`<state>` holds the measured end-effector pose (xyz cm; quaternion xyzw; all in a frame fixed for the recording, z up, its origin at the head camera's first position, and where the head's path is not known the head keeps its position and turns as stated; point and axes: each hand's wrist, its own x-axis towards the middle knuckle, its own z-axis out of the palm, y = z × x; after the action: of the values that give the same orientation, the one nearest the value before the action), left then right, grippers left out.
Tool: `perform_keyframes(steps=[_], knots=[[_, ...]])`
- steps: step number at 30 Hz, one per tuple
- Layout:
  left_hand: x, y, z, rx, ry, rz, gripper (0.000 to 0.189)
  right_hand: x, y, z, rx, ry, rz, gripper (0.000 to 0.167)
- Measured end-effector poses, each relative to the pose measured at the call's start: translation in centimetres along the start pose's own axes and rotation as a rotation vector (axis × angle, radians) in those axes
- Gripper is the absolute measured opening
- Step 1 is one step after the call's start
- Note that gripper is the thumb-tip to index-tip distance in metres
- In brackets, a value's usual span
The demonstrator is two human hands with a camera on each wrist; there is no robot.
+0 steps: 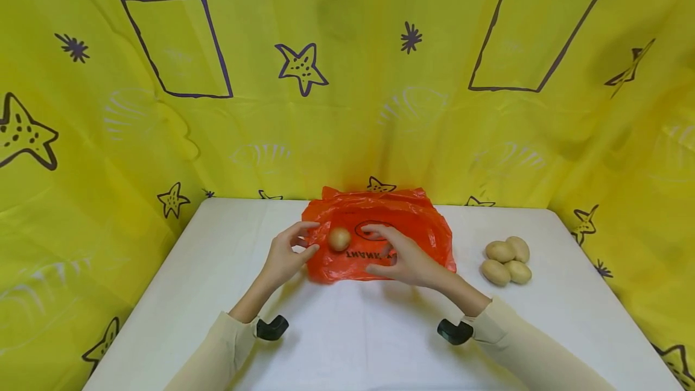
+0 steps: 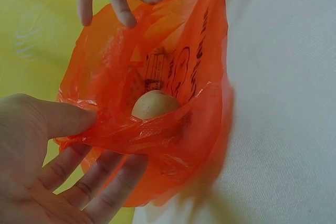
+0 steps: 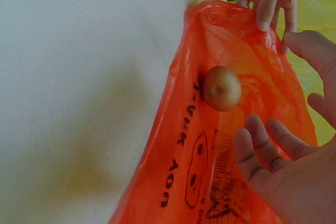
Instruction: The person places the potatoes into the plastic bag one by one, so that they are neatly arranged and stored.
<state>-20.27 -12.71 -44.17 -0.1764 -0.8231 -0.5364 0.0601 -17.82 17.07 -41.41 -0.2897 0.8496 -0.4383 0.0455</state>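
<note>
An orange-red plastic bag (image 1: 429,228) with dark print lies with its mouth spread, and one pale brown potato (image 1: 339,239) sits in its left part. My left hand (image 1: 285,251) pinches the bag's edge on the left; in the left wrist view the thumb is over the plastic and the fingers behind it. Over the right half of the bag is my right hand (image 1: 404,257), its fingers spread and bent loosely, holding nothing. The right wrist view shows those fingers (image 3: 262,148) apart from the potato (image 3: 221,88).
Several more potatoes (image 1: 507,261) lie grouped on the white table (image 1: 347,343), right of the bag. A yellow curtain (image 1: 347,125) with starfish drawings hangs behind the table and along both sides. Each wrist wears a black camera (image 1: 455,331).
</note>
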Motion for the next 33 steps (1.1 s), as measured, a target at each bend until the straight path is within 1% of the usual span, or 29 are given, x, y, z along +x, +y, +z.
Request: perform_keyframes(steps=[6, 11, 16, 20, 25, 33], knots=[[0.1, 0.0, 0.0, 0.001, 0.001, -0.004, 0.043, -1.4, -0.6, -1.4, -0.046, 0.030, -0.029, 0.074], [0.2, -0.1, 0.0, 0.000, 0.002, 0.011, 0.042, -2.4, -0.8, -2.4, -0.086, 0.072, -0.042, 0.075], [0.1, 0.0, -0.1, -0.001, 0.005, -0.001, 0.042, -3.2, -0.9, -3.2, -0.124, 0.095, -0.071, 0.076], [0.1, 0.0, 0.0, -0.007, 0.002, -0.005, 0.042, -4.0, -1.0, -3.8, -0.132, 0.109, -0.085, 0.076], [0.1, 0.1, 0.2, -0.010, 0.002, -0.002, 0.042, -5.1, -1.2, -4.6, -0.145, 0.126, -0.079, 0.075], [0.1, 0.0, 0.1, -0.013, 0.009, 0.006, 0.041, -6.4, -0.5, -6.1, -0.159, 0.187, -0.096, 0.075]])
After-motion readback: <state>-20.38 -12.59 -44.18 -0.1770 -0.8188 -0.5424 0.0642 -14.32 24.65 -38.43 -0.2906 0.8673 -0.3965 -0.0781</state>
